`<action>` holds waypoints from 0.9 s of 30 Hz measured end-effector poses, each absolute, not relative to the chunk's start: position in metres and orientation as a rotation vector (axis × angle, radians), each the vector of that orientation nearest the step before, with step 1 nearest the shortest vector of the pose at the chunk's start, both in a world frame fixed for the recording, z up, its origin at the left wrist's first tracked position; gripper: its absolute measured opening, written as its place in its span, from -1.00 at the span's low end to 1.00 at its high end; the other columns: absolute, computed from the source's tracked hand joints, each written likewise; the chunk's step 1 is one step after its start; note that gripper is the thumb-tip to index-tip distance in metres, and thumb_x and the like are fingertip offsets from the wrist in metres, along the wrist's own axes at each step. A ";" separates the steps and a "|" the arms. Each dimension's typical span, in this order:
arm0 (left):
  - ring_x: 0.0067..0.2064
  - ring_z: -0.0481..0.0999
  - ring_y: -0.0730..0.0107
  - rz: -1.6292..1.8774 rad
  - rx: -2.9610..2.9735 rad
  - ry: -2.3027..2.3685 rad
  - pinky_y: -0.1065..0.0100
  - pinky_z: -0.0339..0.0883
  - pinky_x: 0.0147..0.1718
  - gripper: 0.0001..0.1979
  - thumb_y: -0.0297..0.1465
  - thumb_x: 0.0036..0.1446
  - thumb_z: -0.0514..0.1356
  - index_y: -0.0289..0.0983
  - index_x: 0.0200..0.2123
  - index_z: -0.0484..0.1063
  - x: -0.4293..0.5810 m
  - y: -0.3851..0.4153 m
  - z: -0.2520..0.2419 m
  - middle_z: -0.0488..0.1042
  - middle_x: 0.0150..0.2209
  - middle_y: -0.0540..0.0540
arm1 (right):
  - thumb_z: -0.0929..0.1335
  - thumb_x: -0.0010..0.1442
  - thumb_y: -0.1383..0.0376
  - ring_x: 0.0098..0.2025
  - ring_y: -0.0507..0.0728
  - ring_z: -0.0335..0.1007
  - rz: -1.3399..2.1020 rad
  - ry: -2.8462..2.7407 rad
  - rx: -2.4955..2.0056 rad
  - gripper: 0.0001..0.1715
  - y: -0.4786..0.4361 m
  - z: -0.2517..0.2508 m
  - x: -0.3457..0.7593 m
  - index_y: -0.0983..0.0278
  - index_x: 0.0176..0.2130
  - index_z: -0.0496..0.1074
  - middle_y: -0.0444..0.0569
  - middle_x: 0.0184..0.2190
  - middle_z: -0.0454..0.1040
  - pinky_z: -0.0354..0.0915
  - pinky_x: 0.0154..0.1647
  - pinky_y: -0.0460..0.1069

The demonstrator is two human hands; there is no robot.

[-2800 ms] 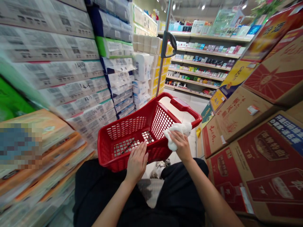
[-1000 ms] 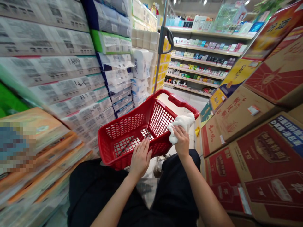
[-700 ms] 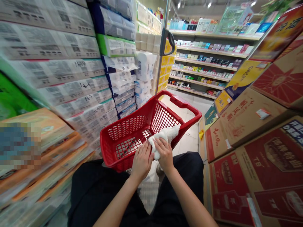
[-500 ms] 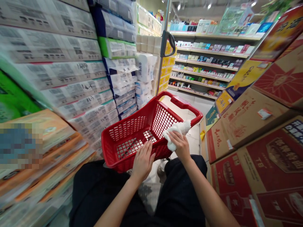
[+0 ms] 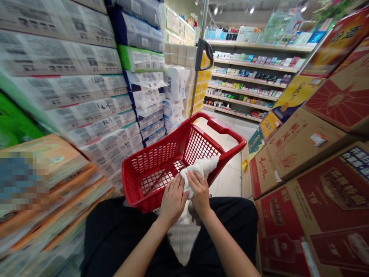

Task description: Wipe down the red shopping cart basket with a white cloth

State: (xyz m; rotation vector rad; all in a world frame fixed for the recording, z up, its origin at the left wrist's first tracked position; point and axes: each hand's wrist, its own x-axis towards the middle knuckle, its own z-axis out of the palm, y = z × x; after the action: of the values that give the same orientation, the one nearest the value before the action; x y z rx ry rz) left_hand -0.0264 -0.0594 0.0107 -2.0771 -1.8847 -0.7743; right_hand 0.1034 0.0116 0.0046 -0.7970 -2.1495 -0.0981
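Observation:
A red plastic shopping basket point(image 5: 155, 154) with lattice walls and a handle loop point(image 5: 223, 125) stands in front of my knees. My left hand point(image 5: 173, 200) lies over its near rim, fingers stretched out and close together, the thumb near the cloth. In my right hand point(image 5: 198, 192) is a white fluffy cloth point(image 5: 209, 166), pressed against the same rim right beside my left fingertips. The cloth's free end trails over the rim toward the handle side. My right palm is hidden, and so is the rim beneath both hands.
Wrapped paper packs point(image 5: 86, 92) are stacked high on the left. Cardboard cartons point(image 5: 300, 142) tower on the right. Ahead stand a metal pole with a dark grip point(image 5: 203, 55) and shelves point(image 5: 253, 71) of small boxes. Orange packs point(image 5: 66, 181) sit low at left.
My right hand has slid the cloth along the rim to the left, from near the handle to beside my left hand. The left hand has barely moved.

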 end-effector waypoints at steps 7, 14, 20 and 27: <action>0.36 0.13 0.17 -0.791 -2.092 -1.892 0.14 0.04 0.28 -0.43 -0.27 0.37 -0.08 -0.40 0.35 0.02 -0.026 -0.059 0.014 0.17 0.34 -0.23 | 0.25 0.32 0.43 0.14 0.17 0.35 -0.350 -2.147 -0.879 -0.56 0.078 0.050 0.178 0.16 0.13 0.42 -0.03 0.06 0.52 0.12 0.07 0.07; 0.36 0.11 0.15 -0.811 -2.082 -1.902 0.11 0.06 0.26 -0.41 -0.27 0.36 -0.07 -0.39 0.37 -0.03 -0.024 -0.059 0.012 0.15 0.34 -0.26 | 0.23 0.30 0.44 0.18 0.25 0.28 -0.322 -1.977 -1.035 -0.53 0.081 0.048 0.181 0.19 0.13 0.43 -0.01 0.09 0.49 0.16 0.07 0.13; 0.35 0.14 0.15 -0.794 -2.059 -1.897 0.13 0.04 0.28 -0.45 -0.26 0.35 -0.06 -0.44 0.31 0.11 -0.025 -0.059 0.008 0.21 0.31 -0.29 | 0.25 0.30 0.40 0.19 0.23 0.26 -0.081 -2.092 -0.879 -0.50 0.015 0.008 0.106 0.21 0.20 0.35 0.02 0.11 0.47 0.18 0.10 0.12; 0.36 0.12 0.15 -0.782 -2.070 -1.908 0.11 0.06 0.27 -0.41 -0.25 0.36 -0.07 -0.39 0.36 0.00 -0.024 -0.060 0.010 0.17 0.33 -0.29 | 0.23 0.37 0.33 0.16 0.16 0.33 -0.157 -2.245 -0.742 -0.59 0.032 0.022 0.130 0.17 0.16 0.39 -0.02 0.10 0.49 0.17 0.07 0.06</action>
State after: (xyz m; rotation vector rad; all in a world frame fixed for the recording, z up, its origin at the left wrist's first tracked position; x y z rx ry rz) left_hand -0.0243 -0.0598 0.0101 -2.0701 -1.9078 -0.7818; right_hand 0.1298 0.0317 0.0215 -0.7421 -2.2446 -0.1567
